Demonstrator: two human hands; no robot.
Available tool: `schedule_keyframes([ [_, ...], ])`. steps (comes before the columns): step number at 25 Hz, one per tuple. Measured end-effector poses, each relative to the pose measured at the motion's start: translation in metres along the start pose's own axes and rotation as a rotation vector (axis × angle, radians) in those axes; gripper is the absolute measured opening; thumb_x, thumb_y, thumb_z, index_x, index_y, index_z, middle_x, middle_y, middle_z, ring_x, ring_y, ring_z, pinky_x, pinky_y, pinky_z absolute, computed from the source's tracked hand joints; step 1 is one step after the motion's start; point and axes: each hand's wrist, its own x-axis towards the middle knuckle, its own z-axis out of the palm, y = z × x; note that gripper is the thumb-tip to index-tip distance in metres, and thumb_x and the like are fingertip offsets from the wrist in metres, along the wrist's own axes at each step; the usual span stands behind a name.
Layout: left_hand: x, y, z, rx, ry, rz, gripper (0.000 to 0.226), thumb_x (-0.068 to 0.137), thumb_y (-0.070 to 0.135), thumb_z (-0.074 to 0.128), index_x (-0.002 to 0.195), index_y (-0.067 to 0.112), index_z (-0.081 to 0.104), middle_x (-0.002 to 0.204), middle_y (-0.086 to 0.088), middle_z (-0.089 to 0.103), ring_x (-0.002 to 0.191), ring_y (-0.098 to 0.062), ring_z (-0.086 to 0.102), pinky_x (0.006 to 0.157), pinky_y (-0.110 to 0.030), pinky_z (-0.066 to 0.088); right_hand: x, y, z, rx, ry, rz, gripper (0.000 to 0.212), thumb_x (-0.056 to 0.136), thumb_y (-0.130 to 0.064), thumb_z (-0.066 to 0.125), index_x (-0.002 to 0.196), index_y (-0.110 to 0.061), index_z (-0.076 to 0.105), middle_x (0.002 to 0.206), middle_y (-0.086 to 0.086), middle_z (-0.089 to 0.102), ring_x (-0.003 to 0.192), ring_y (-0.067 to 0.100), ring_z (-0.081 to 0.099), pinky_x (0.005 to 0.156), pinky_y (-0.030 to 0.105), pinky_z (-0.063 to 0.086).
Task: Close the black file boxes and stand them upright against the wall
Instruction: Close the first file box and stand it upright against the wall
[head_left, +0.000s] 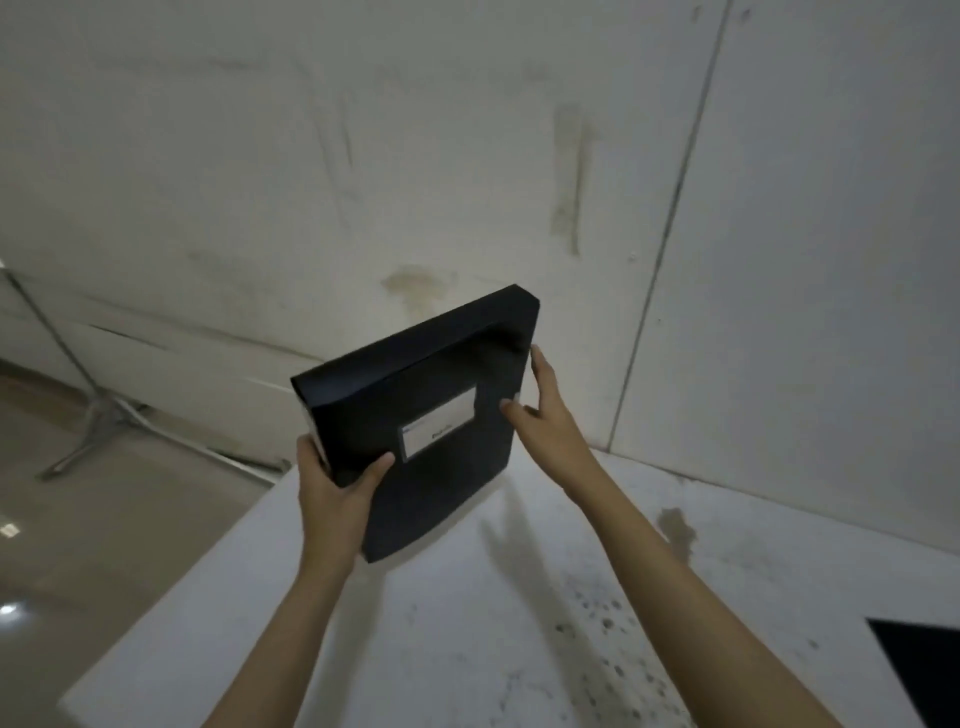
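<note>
Box: black file box (447, 467) closed, upright but tilted, lifted above the white tabletop (467, 649) near the wall (467, 156).
Left hand (332, 483): clamped on the lower left corner, thumb across the front.
Right hand (540, 410): fingers spread, touching the right edge, thumb on the front.
Label (439, 423): white, facing the camera.
Far right: another black box (924, 670) lying flat.

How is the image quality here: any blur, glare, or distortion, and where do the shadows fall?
Head view: dim and soft overall; label text on the black file box unreadable; wide-angle bending of wall seams; glare spots on the floor at left; arm shadows fall on the white table.
</note>
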Motion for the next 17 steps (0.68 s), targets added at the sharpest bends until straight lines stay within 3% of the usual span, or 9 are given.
schedule_keyframes([
  [3,0.035,-0.023,-0.006,0.048,0.089,-0.005,0.046,0.076,0.007,0.07,0.111,0.017,0.042,0.107,-0.002,0.052,0.103,-0.023,0.053,0.087,-0.038,0.046,0.044,-0.025,0.043,-0.123,-0.119,-0.207,0.07,0.089,-0.004,0.045,0.144,-0.035,0.015,0.158,-0.006,0.002,0.142,0.007,0.0,0.111,0.027,0.018],
  [5,0.057,-0.038,-0.003,0.079,0.116,0.009,0.052,0.079,0.006,0.067,0.121,0.008,0.036,0.117,-0.007,0.047,0.107,-0.022,0.049,0.086,-0.035,0.043,0.073,-0.032,0.066,-0.261,-0.271,-0.244,0.063,0.09,-0.003,0.044,0.14,-0.037,0.028,0.158,0.0,-0.003,0.142,0.009,0.004,0.1,0.021,0.023],
  [7,0.072,-0.056,0.003,0.102,0.137,0.021,0.054,0.081,0.005,0.064,0.125,0.004,0.033,0.121,-0.013,0.045,0.11,-0.023,0.046,0.089,-0.036,0.041,0.096,-0.03,0.085,-0.383,-0.377,-0.247,0.057,0.09,-0.003,0.043,0.136,-0.035,0.036,0.158,0.004,-0.002,0.14,0.019,0.023,0.09,0.022,0.031],
  [9,0.088,-0.072,0.007,0.097,0.161,0.006,0.054,0.081,0.004,0.063,0.126,0.002,0.032,0.124,-0.019,0.045,0.113,-0.029,0.047,0.094,-0.042,0.044,0.115,-0.022,0.1,-0.46,-0.421,-0.234,0.058,0.09,-0.002,0.042,0.137,-0.035,0.036,0.158,0.004,0.001,0.113,0.013,0.051,0.078,0.022,0.037],
  [11,0.109,-0.083,0.01,0.097,0.171,-0.006,0.054,0.082,0.004,0.062,0.127,0.001,0.031,0.127,-0.022,0.044,0.117,-0.033,0.045,0.099,-0.043,0.043,0.131,-0.015,0.111,-0.486,-0.436,-0.229,0.061,0.09,-0.001,0.043,0.138,-0.037,0.032,0.158,0.003,0.001,0.074,0.002,0.052,0.064,0.017,0.038],
  [12,0.122,-0.088,0.012,0.104,0.171,-0.01,0.055,0.082,0.004,0.061,0.128,0.001,0.031,0.129,-0.022,0.043,0.119,-0.034,0.045,0.1,-0.043,0.042,0.14,-0.012,0.116,-0.485,-0.437,-0.227,0.063,0.089,0.0,0.043,0.138,-0.037,0.031,0.158,0.002,0.0,0.067,0.002,0.049,0.061,0.015,0.038],
  [13,0.134,-0.091,0.013,0.116,0.171,-0.009,0.054,0.083,0.004,0.061,0.128,0.001,0.03,0.129,-0.022,0.042,0.12,-0.033,0.044,0.102,-0.045,0.041,0.149,-0.009,0.119,-0.475,-0.434,-0.227,0.065,0.089,0.002,0.043,0.139,-0.038,0.03,0.158,0.0,-0.002,0.07,0.003,0.05,0.06,0.014,0.039],
  [15,0.155,-0.096,0.019,0.129,0.175,-0.004,0.054,0.084,0.005,0.06,0.128,0.003,0.03,0.13,-0.021,0.042,0.122,-0.032,0.043,0.105,-0.045,0.04,0.167,-0.002,0.126,-0.446,-0.424,-0.236,0.069,0.087,0.006,0.043,0.139,-0.038,0.029,0.158,-0.003,-0.007,0.097,0.008,0.053,0.062,0.013,0.043],
  [17,0.171,-0.099,0.027,0.13,0.177,-0.002,0.054,0.084,0.004,0.06,0.129,0.003,0.03,0.131,-0.02,0.042,0.123,-0.029,0.042,0.104,-0.037,0.038,0.184,0.003,0.129,-0.423,-0.408,-0.241,0.072,0.085,0.008,0.043,0.139,-0.037,0.029,0.158,-0.004,-0.009,0.11,0.015,0.053,0.067,0.018,0.045],
])
